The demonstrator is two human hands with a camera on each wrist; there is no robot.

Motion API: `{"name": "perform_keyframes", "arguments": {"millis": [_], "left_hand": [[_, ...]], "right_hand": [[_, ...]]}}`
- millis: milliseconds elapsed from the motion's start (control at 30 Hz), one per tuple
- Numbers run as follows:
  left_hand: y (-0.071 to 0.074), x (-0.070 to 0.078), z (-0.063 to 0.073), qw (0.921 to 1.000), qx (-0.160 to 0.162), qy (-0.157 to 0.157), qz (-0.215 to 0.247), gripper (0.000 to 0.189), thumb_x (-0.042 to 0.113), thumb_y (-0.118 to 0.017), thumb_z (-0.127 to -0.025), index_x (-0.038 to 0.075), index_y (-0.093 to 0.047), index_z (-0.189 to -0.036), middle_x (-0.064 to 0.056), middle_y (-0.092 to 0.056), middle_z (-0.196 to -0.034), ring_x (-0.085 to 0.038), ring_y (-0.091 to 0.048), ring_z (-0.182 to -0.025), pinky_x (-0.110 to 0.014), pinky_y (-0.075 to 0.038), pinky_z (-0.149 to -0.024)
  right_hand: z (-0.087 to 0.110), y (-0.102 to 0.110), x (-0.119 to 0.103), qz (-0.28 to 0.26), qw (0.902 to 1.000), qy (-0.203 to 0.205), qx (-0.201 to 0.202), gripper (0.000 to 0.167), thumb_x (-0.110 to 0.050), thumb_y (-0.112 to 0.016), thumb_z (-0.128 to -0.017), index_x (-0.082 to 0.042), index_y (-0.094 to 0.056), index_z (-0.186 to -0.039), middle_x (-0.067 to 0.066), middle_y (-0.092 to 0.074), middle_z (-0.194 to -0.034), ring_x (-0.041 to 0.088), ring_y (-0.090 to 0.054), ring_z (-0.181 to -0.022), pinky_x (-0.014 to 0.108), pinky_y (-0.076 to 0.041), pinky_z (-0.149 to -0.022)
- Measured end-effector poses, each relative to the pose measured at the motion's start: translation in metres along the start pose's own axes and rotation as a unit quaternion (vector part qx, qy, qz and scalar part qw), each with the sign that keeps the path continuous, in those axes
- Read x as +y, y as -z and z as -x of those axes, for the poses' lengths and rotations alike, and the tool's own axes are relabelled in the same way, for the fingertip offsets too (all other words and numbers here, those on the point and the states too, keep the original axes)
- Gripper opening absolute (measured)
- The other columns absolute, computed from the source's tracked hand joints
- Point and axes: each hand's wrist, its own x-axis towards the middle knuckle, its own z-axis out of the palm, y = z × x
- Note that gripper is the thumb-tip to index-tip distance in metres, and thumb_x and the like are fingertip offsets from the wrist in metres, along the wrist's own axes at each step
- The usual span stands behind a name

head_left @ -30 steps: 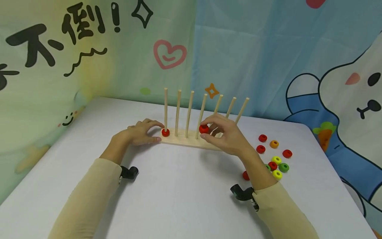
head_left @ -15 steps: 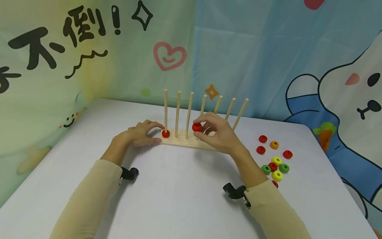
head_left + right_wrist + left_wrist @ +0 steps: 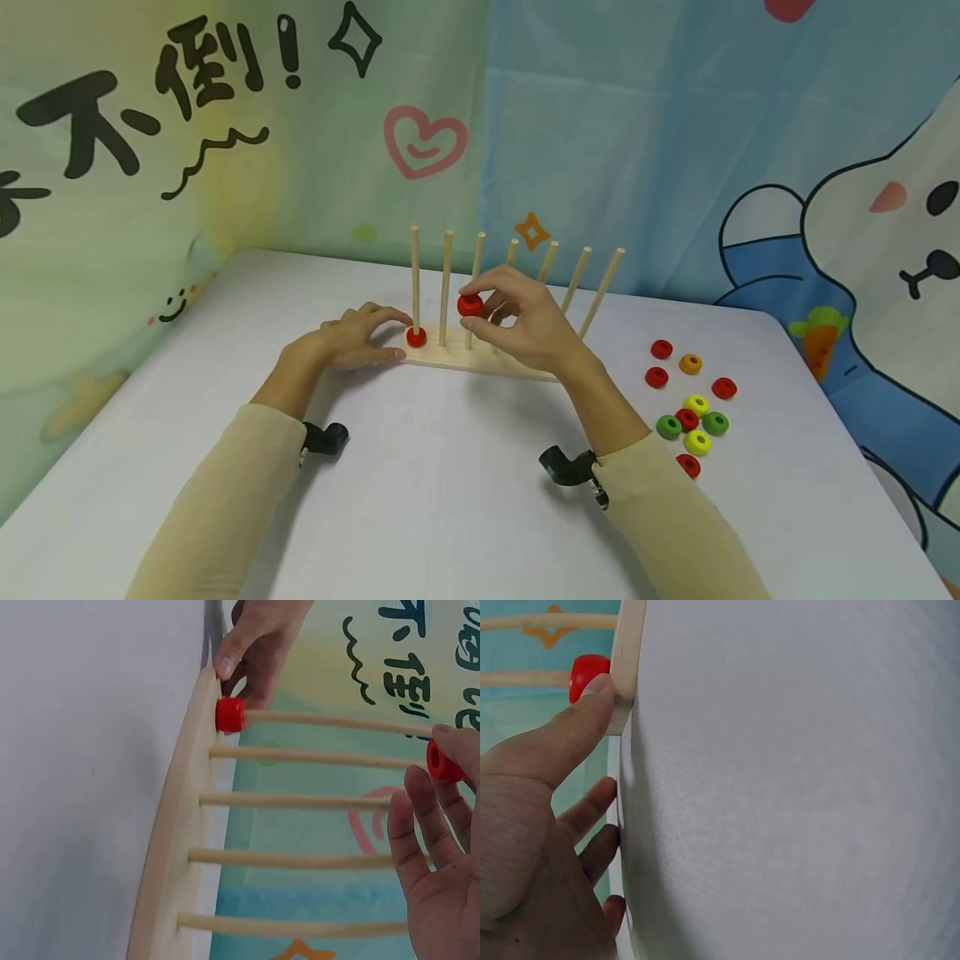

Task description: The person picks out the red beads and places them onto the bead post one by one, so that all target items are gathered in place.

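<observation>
A wooden peg stand (image 3: 480, 357) with several upright pegs stands on the white table. One red bead (image 3: 416, 337) sits at the foot of its leftmost peg. My left hand (image 3: 358, 336) holds the stand's left end, thumb at the front and index finger behind. In the left wrist view the thumb (image 3: 577, 727) lies on the end of the base beside that bead, the other fingers off it. Between thumb and index finger my right hand (image 3: 525, 321) pinches a second red bead (image 3: 470, 306) above the base, near the second and third pegs. Its hole shows in the right wrist view.
To the right lie several loose beads: red ones such as this bead (image 3: 724, 388), an orange bead (image 3: 691, 363), yellow beads including one (image 3: 697, 442), and green beads including one (image 3: 669, 427). A printed cloth (image 3: 600, 125) hangs behind the table.
My right hand has moved left along the stand with the red bead, from about the fourth peg towards the second, and slightly up. The left hand has stayed in place.
</observation>
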Motion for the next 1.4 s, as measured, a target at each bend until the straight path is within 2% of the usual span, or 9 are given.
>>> {"name": "perform_keyframes", "arguments": {"millis": [367, 700, 867, 1033, 1167, 1267, 1400], "left_hand": [[-0.001, -0.001, -0.001, 1.0, -0.005, 0.005, 0.004, 0.063, 0.054, -0.068, -0.094, 0.037, -0.045, -0.151, -0.015, -0.033, -0.162, -0.044, -0.038, -0.14, -0.078, -0.028, -0.106], [-0.002, 0.001, 0.001, 1.0, -0.004, -0.003, 0.005, 0.062, 0.054, -0.067, -0.095, 0.037, -0.045, -0.151, -0.015, -0.033, -0.161, -0.044, -0.038, -0.14, -0.078, -0.028, -0.107], [0.001, 0.004, 0.003, 1.0, -0.005, -0.001, 0.008, 0.063, 0.054, -0.067, -0.095, 0.036, -0.045, -0.151, -0.015, -0.033, -0.161, -0.045, -0.037, -0.141, -0.078, -0.026, -0.107], [0.001, 0.001, 0.005, 1.0, -0.002, -0.002, 0.007, 0.063, 0.055, -0.066, -0.095, 0.035, -0.044, -0.152, -0.015, -0.033, -0.161, -0.046, -0.038, -0.14, -0.079, -0.027, -0.106], [0.001, 0.0, 0.005, 1.0, -0.001, -0.005, 0.008, 0.064, 0.056, -0.066, -0.095, 0.036, -0.043, -0.152, -0.015, -0.033, -0.161, -0.045, -0.037, -0.14, -0.078, -0.027, -0.106], [0.001, -0.001, 0.002, 0.9999, -0.001, -0.007, 0.008, 0.065, 0.057, -0.065, -0.095, 0.037, -0.043, -0.152, -0.015, -0.033, -0.161, -0.045, -0.036, -0.14, -0.078, -0.027, -0.106], [-0.001, -0.004, -0.001, 1.0, 0.0, 0.003, 0.008, 0.064, 0.059, -0.064, -0.095, 0.039, -0.043, -0.152, -0.013, -0.032, -0.162, -0.044, -0.035, -0.141, -0.077, -0.026, -0.108]], "right_hand": [[-0.015, -0.014, -0.006, -0.002, 0.9996, 0.029, -0.003, 0.031, -0.006, -0.079, -0.089, -0.008, -0.071, -0.119, 0.005, -0.066, -0.112, 0.015, -0.07, -0.079, 0.034, -0.06, -0.069], [-0.027, -0.011, -0.014, -0.002, 0.9992, 0.04, 0.003, 0.031, -0.005, -0.078, -0.09, -0.006, -0.069, -0.12, 0.007, -0.066, -0.11, 0.016, -0.07, -0.08, 0.034, -0.06, -0.069], [-0.037, -0.01, -0.02, -0.008, 0.9977, 0.064, 0.019, 0.031, 0.0, -0.077, -0.09, -0.003, -0.069, -0.12, 0.009, -0.065, -0.111, 0.016, -0.07, -0.078, 0.032, -0.059, -0.067], [-0.044, -0.02, -0.022, -0.043, 0.9937, 0.095, 0.041, 0.031, 0.006, -0.074, -0.089, 0.002, -0.067, -0.118, 0.013, -0.062, -0.111, 0.017, -0.069, -0.072, 0.031, -0.059, -0.066], [-0.051, -0.025, -0.022, -0.05, 0.9904, 0.117, 0.056, 0.031, 0.008, -0.073, -0.089, 0.004, -0.065, -0.119, 0.015, -0.061, -0.11, 0.017, -0.068, -0.069, 0.031, -0.059, -0.065], [-0.056, -0.025, -0.024, -0.043, 0.9899, 0.119, 0.064, 0.032, 0.006, -0.072, -0.09, 0.003, -0.064, -0.121, 0.015, -0.062, -0.111, 0.017, -0.067, -0.069, 0.031, -0.06, -0.065], [-0.063, -0.027, -0.027, -0.03, 0.9913, 0.102, 0.077, 0.03, 0.003, -0.071, -0.092, 0.001, -0.065, -0.121, 0.013, -0.061, -0.11, 0.016, -0.067, -0.068, 0.032, -0.06, -0.065]]}}
